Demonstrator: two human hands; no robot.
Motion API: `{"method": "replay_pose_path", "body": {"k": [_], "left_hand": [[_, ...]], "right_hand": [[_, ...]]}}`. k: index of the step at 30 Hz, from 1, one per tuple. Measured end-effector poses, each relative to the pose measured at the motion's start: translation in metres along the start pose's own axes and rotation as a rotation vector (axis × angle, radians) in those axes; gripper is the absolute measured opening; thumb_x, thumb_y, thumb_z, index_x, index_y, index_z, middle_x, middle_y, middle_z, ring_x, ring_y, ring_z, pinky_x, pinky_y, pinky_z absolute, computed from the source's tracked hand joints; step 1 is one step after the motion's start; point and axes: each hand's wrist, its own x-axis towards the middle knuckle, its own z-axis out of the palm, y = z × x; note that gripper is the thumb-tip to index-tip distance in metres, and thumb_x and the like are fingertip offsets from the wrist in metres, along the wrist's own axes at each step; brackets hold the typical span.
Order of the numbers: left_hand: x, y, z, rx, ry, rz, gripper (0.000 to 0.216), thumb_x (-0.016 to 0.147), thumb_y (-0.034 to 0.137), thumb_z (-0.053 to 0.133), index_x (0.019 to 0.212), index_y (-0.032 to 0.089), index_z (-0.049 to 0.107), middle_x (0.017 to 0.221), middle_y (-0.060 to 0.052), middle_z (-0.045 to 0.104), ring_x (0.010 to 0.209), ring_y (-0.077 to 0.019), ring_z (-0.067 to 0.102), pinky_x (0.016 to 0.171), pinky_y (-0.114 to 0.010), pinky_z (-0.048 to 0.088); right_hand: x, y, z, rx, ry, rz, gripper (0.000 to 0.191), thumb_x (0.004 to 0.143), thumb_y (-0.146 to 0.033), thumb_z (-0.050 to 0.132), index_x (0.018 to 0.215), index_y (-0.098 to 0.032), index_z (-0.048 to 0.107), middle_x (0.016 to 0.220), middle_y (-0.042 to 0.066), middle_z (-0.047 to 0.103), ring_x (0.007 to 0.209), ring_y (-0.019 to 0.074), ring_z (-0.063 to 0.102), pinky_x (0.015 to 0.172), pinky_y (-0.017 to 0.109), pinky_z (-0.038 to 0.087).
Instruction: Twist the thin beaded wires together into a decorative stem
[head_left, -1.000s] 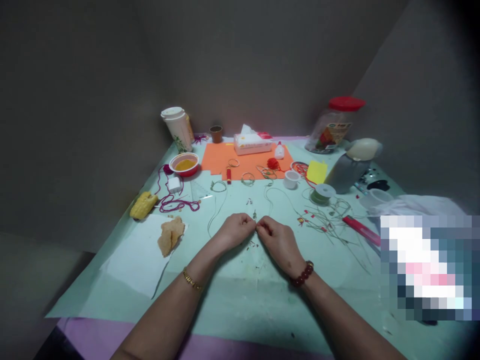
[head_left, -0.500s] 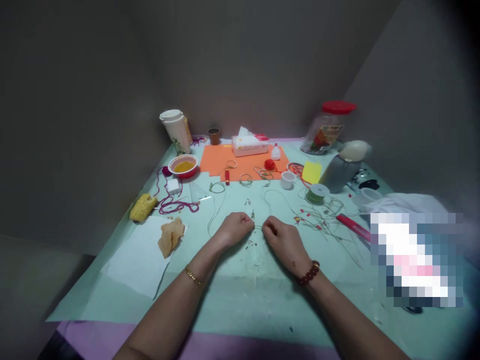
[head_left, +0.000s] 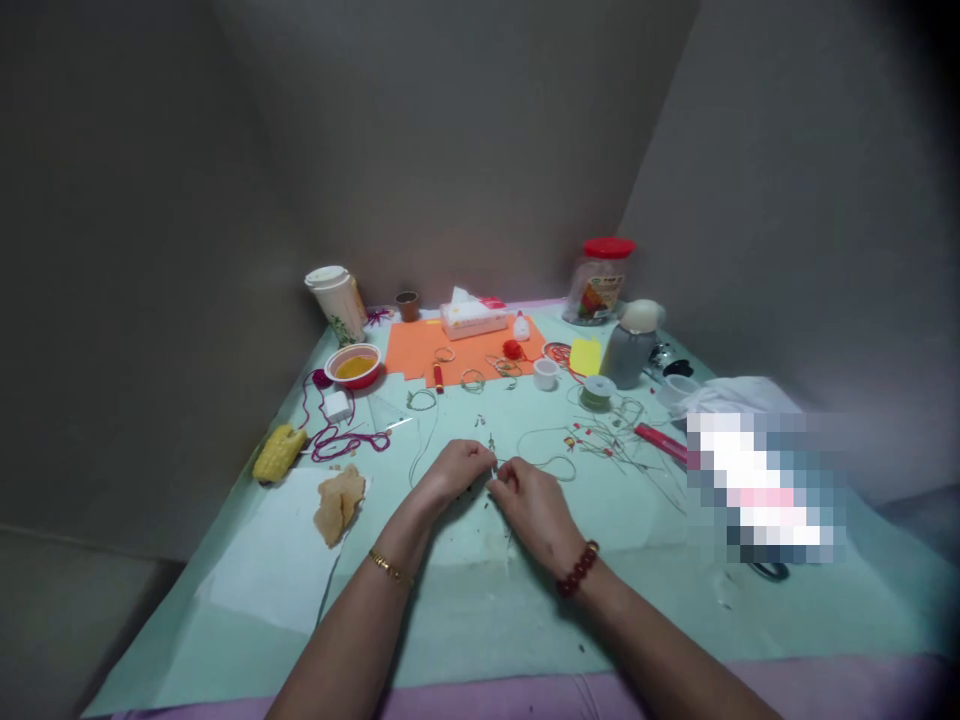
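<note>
My left hand [head_left: 463, 470] and my right hand [head_left: 531, 503] meet over the middle of the table, both with fingers pinched together. Between their fingertips runs a thin green cord [head_left: 574, 470]; its slack curls out to the right, and another strand lies left of my left hand. A small pale bit shows at the right fingertips, too small to name. Just beyond the hands lies a tiny green piece [head_left: 491, 440], with small scraps [head_left: 480, 421] behind it. My fingers hide the exact grip on the cord.
A spool [head_left: 598, 392] and cut cords [head_left: 611, 440] lie to the right, near a red-handled tool [head_left: 660, 443]. Purple cord [head_left: 349, 443], corn [head_left: 279, 453] and flat brown pieces [head_left: 339, 505] are left. Behind stand a red bowl [head_left: 355, 380], tissue box [head_left: 474, 322] and red-lidded jar [head_left: 598, 290].
My hands have come closer together, and the right fingertips now almost touch the left ones. The stretch of cord between them has shortened. The whole view has shifted slightly.
</note>
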Motion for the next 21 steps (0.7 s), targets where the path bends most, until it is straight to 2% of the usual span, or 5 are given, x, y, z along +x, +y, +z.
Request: {"method": "replay_pose_path", "body": {"k": [4,7,9,16,21], "left_hand": [[0.0,-0.001,-0.001,-0.014,-0.015,0.017,0.02,0.066,0.034,0.055,0.066,0.014,0.054,0.055,0.004,0.043,0.05,-0.0067,0.032,0.049,-0.022,0.023],[0.0,-0.002,0.001,0.02,0.019,0.019,0.021,0.067,0.035,0.056,0.069,0.014,0.056,0.056,0.004,0.044,0.05,-0.0073,0.034,0.048,-0.022,0.025],[0.0,-0.003,0.004,0.063,0.064,0.018,0.021,0.067,0.035,0.056,0.068,0.014,0.056,0.057,0.004,0.046,0.051,-0.0079,0.036,0.048,-0.022,0.026],[0.002,-0.004,0.01,0.278,0.202,0.032,0.017,0.069,0.03,0.053,0.063,0.015,0.059,0.057,0.002,0.05,0.055,-0.0096,0.041,0.052,-0.022,0.029],[-0.005,0.0,0.007,0.183,0.114,0.054,0.023,0.071,0.034,0.052,0.068,0.013,0.062,0.052,0.004,0.042,0.05,-0.0086,0.034,0.048,-0.021,0.026]], "right_hand": [[0.002,-0.001,0.013,0.085,0.028,-0.035,0.014,0.076,-0.019,0.049,0.062,-0.019,0.048,0.067,0.002,0.056,0.064,0.0143,0.048,0.061,0.025,0.031],[-0.005,0.006,0.006,0.289,-0.067,0.088,0.017,0.078,-0.025,0.045,0.063,-0.02,0.047,0.06,-0.001,0.052,0.058,0.0132,0.045,0.056,0.024,0.031],[-0.009,0.01,0.001,0.339,-0.113,0.138,0.019,0.079,-0.027,0.044,0.062,-0.02,0.047,0.056,-0.002,0.048,0.056,0.013,0.042,0.055,0.024,0.03],[-0.007,0.021,0.004,0.216,-0.125,-0.037,0.021,0.082,-0.025,0.042,0.062,-0.02,0.047,0.056,-0.002,0.049,0.057,0.013,0.044,0.057,0.024,0.027],[-0.01,0.021,0.009,0.11,-0.047,-0.059,0.023,0.084,-0.021,0.042,0.063,-0.019,0.051,0.058,0.0,0.055,0.057,0.013,0.047,0.056,0.024,0.025]]}}
